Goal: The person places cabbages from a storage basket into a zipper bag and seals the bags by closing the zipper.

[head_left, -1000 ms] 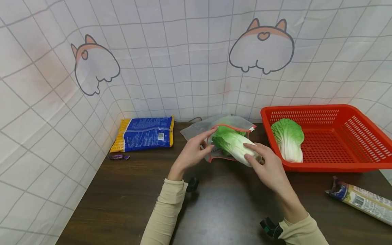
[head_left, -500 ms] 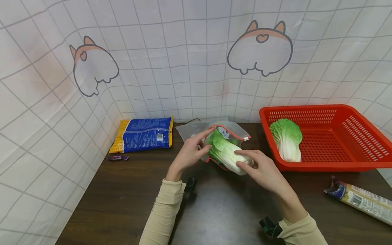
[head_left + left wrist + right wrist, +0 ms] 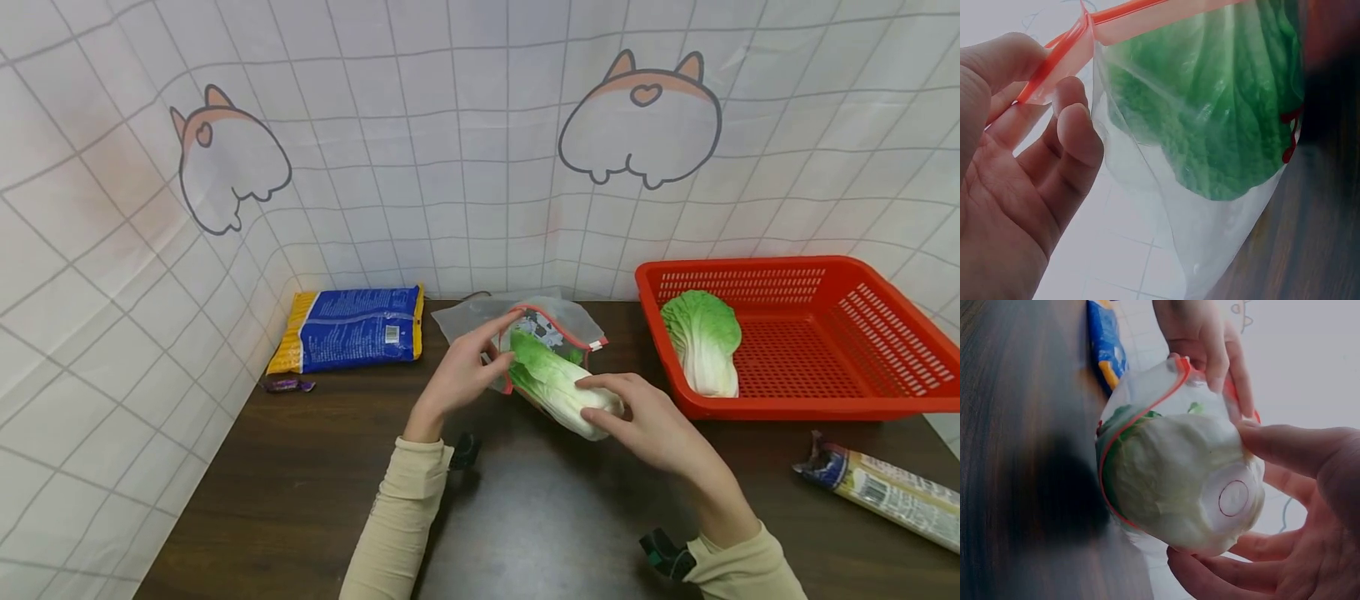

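A Chinese cabbage [image 3: 562, 387] lies slantwise in the mouth of a clear zip bag [image 3: 577, 317]. Its green leaves are inside the bag, and its white base [image 3: 1172, 481] sticks out toward me. My left hand [image 3: 463, 372] pinches the bag's red zip edge [image 3: 1054, 59] between thumb and fingers. With thumb and fingers, my right hand [image 3: 648, 421] grips the cabbage near its base. Through the clear plastic, the leaves [image 3: 1210, 112] show in the left wrist view. A white slider sits at the right end of the zip.
On the right stands a red basket [image 3: 780, 408] with another Chinese cabbage [image 3: 701, 342] in it. A printed long packet [image 3: 885, 487] lies in front of it. At the left are a blue and yellow packet [image 3: 360, 329] and a small purple wrapper [image 3: 288, 385]. A grid-patterned curtain [image 3: 420, 167] hangs behind.
The cabbage's base has come toward me and a little left, with my right hand still holding it. The bag's mouth has shifted slightly with it; my left hand keeps its hold.
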The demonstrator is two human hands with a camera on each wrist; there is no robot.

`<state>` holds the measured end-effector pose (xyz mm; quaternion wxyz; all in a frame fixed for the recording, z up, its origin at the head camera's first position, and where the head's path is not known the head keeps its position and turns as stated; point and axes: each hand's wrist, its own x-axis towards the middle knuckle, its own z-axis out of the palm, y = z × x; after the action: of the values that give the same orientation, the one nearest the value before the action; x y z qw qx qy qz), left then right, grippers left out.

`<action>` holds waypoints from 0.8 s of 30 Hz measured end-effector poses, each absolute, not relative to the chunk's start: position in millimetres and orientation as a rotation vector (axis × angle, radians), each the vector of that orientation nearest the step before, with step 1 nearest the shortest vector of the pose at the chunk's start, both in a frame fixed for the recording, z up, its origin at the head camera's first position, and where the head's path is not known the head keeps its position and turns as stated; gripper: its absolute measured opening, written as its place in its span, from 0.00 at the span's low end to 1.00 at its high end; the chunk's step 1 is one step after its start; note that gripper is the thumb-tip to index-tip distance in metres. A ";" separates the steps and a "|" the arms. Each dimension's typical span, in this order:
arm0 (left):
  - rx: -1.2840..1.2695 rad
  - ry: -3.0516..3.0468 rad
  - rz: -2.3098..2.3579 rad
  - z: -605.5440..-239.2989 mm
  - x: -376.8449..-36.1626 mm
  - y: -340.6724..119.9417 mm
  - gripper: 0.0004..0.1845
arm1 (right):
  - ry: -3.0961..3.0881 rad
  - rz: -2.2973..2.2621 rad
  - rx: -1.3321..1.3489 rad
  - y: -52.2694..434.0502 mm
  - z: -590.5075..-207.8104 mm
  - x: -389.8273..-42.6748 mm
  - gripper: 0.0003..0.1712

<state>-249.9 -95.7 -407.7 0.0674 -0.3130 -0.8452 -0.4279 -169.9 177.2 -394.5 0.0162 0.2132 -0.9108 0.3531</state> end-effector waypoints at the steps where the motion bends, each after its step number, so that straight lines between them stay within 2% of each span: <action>1: -0.942 -2.550 -1.287 -407.6 -250.2 -95.6 0.31 | -2.831 1.096 0.666 177.3 -394.4 -169.8 0.20; 14: -1.037 -2.603 -1.261 -408.1 -248.2 -84.4 0.30 | -2.641 1.165 0.464 161.5 -398.3 -171.1 0.17; 24: -0.971 -2.595 -1.271 -405.8 -247.6 -88.6 0.30 | -2.617 1.190 0.354 147.9 -404.3 -176.7 0.18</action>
<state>-247.6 -88.6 -405.8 0.0466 -0.3181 -0.8504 -0.4164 -176.7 147.9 -404.3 0.1222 0.1214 -0.8967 0.4077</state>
